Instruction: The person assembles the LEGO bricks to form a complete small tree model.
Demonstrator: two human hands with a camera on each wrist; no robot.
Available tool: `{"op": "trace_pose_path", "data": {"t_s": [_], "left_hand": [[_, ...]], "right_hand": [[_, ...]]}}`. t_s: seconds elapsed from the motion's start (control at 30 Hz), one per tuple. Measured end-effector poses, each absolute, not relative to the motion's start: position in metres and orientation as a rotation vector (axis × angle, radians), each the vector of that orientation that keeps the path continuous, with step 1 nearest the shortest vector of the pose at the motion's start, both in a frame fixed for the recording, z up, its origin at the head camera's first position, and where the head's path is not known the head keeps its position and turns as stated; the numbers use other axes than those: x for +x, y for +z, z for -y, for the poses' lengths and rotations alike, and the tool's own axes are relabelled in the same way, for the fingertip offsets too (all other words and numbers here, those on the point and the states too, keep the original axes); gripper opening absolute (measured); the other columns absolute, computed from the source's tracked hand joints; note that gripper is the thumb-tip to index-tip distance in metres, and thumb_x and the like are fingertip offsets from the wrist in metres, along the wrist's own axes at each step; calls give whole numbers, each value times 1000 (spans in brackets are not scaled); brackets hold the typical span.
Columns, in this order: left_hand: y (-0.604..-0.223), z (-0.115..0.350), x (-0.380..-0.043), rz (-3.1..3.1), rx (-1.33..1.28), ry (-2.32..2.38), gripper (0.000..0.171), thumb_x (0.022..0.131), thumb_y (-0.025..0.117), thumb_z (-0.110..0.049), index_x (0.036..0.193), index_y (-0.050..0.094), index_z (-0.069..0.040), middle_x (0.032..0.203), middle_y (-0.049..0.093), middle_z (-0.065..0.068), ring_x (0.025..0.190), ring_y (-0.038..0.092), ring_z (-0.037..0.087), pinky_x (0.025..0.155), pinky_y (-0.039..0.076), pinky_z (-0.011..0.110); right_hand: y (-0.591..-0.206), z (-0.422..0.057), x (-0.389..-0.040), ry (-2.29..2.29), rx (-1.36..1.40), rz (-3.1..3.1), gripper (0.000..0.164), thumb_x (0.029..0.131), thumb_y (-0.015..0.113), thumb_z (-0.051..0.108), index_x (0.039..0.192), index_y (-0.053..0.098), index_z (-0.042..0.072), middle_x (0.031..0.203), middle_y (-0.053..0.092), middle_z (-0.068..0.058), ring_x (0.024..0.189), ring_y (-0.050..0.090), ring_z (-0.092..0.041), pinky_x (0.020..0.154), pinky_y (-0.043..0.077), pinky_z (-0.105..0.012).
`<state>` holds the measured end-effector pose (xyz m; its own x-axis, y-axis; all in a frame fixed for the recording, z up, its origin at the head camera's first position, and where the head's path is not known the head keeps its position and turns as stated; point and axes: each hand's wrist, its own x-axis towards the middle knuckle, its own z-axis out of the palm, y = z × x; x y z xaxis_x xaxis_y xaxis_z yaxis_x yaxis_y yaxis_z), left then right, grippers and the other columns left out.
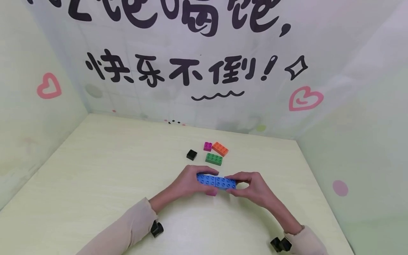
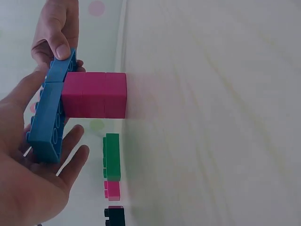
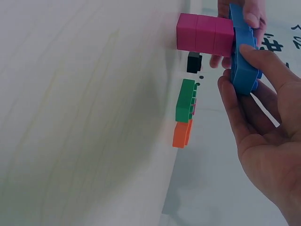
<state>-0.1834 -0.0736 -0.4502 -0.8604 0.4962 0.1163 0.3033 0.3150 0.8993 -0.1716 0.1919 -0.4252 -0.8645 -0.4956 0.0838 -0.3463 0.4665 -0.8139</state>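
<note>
Two blue toy bricks lie end to end on top of a magenta brick stack, and the stack stands on the table. My left hand holds the left blue brick between thumb and fingers. At the other end, my right hand grips the right blue brick, its thumb and fingers on opposite long sides. In the right wrist view, the stack's joints show several magenta bricks piled up under the blue pair. Whether the studs are fully pressed together cannot be told.
Beyond the hands lie a green brick, an orange brick, a small magenta brick and a black brick. A printed wall closes off the back of the pale table, with side walls left and right.
</note>
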Motion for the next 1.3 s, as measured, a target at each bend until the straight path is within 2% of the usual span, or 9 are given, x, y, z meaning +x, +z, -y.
{"op": "trace_pose_path", "data": {"t_s": [0.2,0.37,0.53,0.67,0.8,0.9,1.03,1.13,1.3], "left_hand": [[-449,73,-183,-2403,804,1620,44,77,82,-44,115,75,-22,107,69,-17,101,62,6,84,51,31],[-449,71,-184,-2414,755,1604,38,76,83,-44,109,77,-26,103,71,-18,99,63,4,81,52,28],[-444,70,-186,-2409,721,1571,37,74,85,-41,107,77,-26,102,72,-15,100,64,3,67,52,24],[-439,69,-186,-2424,723,1531,35,74,86,-37,105,78,-24,101,73,-11,92,66,3,51,40,21],[-441,69,-184,-2412,683,1542,32,74,86,-38,103,79,-26,101,73,-8,84,66,2,47,35,20],[-442,70,-184,-2395,669,1580,32,74,86,-39,103,79,-27,100,73,-9,83,66,4,52,41,21],[-448,71,-184,-2376,674,1613,33,74,85,-43,104,78,-30,99,72,-15,89,65,5,68,52,26],[-451,73,-181,-2366,687,1631,40,74,84,-45,110,75,-29,104,70,-17,96,63,7,79,52,30],[-451,81,-184,-2243,689,1716,54,77,83,-43,125,68,-23,119,67,-10,111,61,14,89,51,31]], "right_hand": [[-425,-192,-171,-1345,-726,-2555,36,79,84,26,113,75,20,105,71,6,89,66,-15,88,52,-50],[-426,-192,-171,-1350,-744,-2561,36,79,84,25,113,75,20,105,71,7,89,66,-15,88,52,-50],[-426,-192,-171,-1358,-748,-2563,36,79,84,24,113,75,19,104,71,6,88,66,-15,87,52,-51],[-428,-192,-172,-1356,-721,-2555,37,79,84,20,114,74,16,105,71,4,89,65,-16,88,51,-51],[-432,-189,-171,-1357,-680,-2547,37,80,82,11,116,72,10,107,70,-1,90,64,-21,89,50,-53],[-432,-186,-171,-1349,-681,-2565,37,81,81,9,116,70,10,109,69,-1,93,63,-20,89,51,-48],[-436,-178,-169,-1385,-697,-2572,36,81,83,18,115,69,19,110,67,5,98,62,-16,91,51,-39],[-439,-171,-166,-1426,-678,-2573,36,80,83,20,113,69,23,110,67,8,99,62,-16,92,51,-37],[-441,-165,-164,-1448,-661,-2588,38,79,84,23,113,69,25,111,67,10,99,61,-16,91,51,-37]]}}
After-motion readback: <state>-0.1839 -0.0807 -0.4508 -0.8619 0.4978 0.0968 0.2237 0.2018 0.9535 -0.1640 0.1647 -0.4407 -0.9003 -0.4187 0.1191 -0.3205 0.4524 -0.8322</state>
